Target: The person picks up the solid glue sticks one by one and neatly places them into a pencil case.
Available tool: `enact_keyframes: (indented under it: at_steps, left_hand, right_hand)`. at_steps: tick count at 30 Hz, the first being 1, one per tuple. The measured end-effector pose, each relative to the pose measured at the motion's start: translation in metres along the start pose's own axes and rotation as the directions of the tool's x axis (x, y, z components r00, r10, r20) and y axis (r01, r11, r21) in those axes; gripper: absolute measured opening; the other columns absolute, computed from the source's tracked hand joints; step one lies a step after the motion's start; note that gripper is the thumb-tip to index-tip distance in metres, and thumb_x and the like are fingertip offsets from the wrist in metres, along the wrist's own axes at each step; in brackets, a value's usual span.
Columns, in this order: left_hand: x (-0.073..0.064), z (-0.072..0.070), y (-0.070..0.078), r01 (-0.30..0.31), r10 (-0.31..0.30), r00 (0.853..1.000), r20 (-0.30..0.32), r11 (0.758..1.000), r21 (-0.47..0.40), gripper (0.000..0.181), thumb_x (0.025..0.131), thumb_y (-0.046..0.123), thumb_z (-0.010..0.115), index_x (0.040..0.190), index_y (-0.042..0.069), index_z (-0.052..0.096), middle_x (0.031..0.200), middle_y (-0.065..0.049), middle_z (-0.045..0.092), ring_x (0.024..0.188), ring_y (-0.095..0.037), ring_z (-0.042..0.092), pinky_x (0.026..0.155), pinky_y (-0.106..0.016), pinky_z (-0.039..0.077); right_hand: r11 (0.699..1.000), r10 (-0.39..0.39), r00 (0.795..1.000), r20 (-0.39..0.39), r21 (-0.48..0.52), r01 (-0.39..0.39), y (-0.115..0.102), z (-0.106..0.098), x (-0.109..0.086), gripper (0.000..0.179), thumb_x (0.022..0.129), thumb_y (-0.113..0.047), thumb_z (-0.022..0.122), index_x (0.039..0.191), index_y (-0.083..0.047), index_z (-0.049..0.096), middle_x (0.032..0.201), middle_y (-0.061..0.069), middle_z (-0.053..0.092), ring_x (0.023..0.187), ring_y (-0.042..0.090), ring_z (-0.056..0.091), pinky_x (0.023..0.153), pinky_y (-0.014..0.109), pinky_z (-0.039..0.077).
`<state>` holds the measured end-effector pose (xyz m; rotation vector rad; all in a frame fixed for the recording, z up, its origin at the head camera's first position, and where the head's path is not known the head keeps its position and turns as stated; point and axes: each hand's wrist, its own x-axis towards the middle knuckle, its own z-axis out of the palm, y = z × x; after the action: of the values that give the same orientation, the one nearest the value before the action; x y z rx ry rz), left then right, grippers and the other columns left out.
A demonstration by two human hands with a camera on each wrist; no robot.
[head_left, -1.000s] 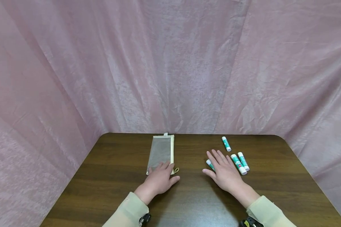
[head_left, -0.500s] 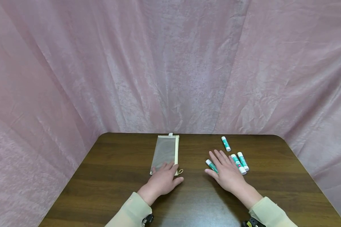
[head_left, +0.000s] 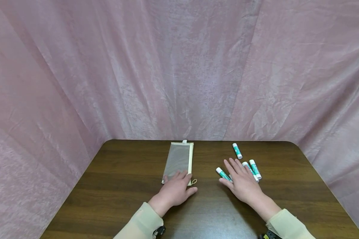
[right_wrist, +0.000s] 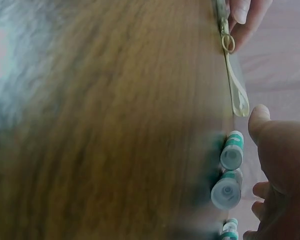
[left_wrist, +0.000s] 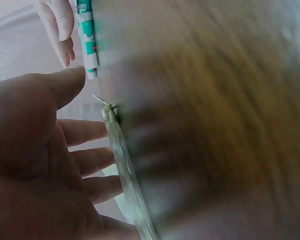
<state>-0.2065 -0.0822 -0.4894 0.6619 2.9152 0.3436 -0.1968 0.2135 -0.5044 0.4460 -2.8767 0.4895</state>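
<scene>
My left hand (head_left: pixel 176 191) lies with its fingers spread on the near end of a grey mesh zipper pouch (head_left: pixel 178 157). The pouch has a cream edge and a small pull loop (head_left: pixel 194 182) at its near right corner. My right hand (head_left: pixel 242 182), palm down with fingers extended, is over the green-and-white glue sticks and grips none of them. One glue stick (head_left: pixel 223 174) pokes out left of its thumb. Two more lie side by side to its right, the outer glue stick (head_left: pixel 255 169) fully visible. In the right wrist view, glue sticks (right_wrist: pixel 227 190) lie below the palm.
Another glue stick (head_left: pixel 237 151) lies farther back, beyond the right fingertips. Everything rests on a dark brown wooden table (head_left: pixel 122 172). A pink curtain (head_left: pixel 179 83) hangs behind the table's far edge.
The pouch has slid to the right under my left hand, nearer the glue sticks. My right hand has shifted slightly right, showing more of the glue stick at its thumb.
</scene>
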Motion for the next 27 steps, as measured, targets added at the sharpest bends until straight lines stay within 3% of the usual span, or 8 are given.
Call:
enact_keyframes:
  at_steps: [9, 14, 19, 27]
  left_hand:
    - [0.002, 0.001, 0.003, -0.003, 0.003, 1.0, -0.025, 1.0, -0.005, 0.063, 0.11, 0.053, 0.063, 0.159, 0.014, 0.057, 0.168, -0.013, 0.051, 0.155, -0.042, 0.046, 0.114, -0.083, 0.033]
    - [0.003, 0.0, 0.004, -0.001, -0.002, 0.997, -0.079, 0.999, -0.033, 0.062, 0.11, 0.051, 0.063, 0.157, 0.011, 0.058, 0.166, -0.015, 0.052, 0.154, -0.042, 0.047, 0.113, -0.084, 0.033]
    - [0.005, 0.001, 0.005, 0.0, -0.008, 0.985, -0.175, 0.999, -0.044, 0.061, 0.111, 0.048, 0.064, 0.156, 0.008, 0.058, 0.163, -0.018, 0.054, 0.153, -0.045, 0.047, 0.112, -0.085, 0.034]
    - [0.012, 0.004, 0.006, 0.066, -0.067, 0.96, -0.271, 0.998, -0.012, 0.063, 0.11, 0.048, 0.066, 0.156, 0.006, 0.054, 0.165, -0.023, 0.05, 0.153, -0.051, 0.043, 0.112, -0.085, 0.034]
  right_hand:
    - [1.0, -0.009, 1.0, -0.022, -0.016, 0.009, 0.004, -0.003, -0.004, 0.079, 0.109, -0.05, 0.066, 0.168, -0.003, 0.042, 0.171, 0.026, 0.041, 0.16, 0.05, 0.033, 0.124, 0.075, 0.026]
    - [1.0, 0.001, 1.0, -0.021, 0.002, -0.001, 0.007, -0.002, -0.006, 0.079, 0.108, -0.049, 0.067, 0.167, -0.003, 0.043, 0.171, 0.026, 0.041, 0.16, 0.05, 0.033, 0.124, 0.075, 0.025]
    - [1.0, -0.011, 0.999, -0.042, -0.015, 0.01, 0.01, -0.001, -0.009, 0.079, 0.107, -0.049, 0.069, 0.166, -0.002, 0.045, 0.169, 0.027, 0.043, 0.158, 0.051, 0.036, 0.122, 0.076, 0.028]
    - [1.0, 0.003, 1.0, -0.023, -0.011, -0.003, 0.008, -0.003, -0.015, 0.079, 0.108, -0.05, 0.067, 0.167, -0.003, 0.043, 0.171, 0.026, 0.04, 0.16, 0.049, 0.034, 0.125, 0.074, 0.025]
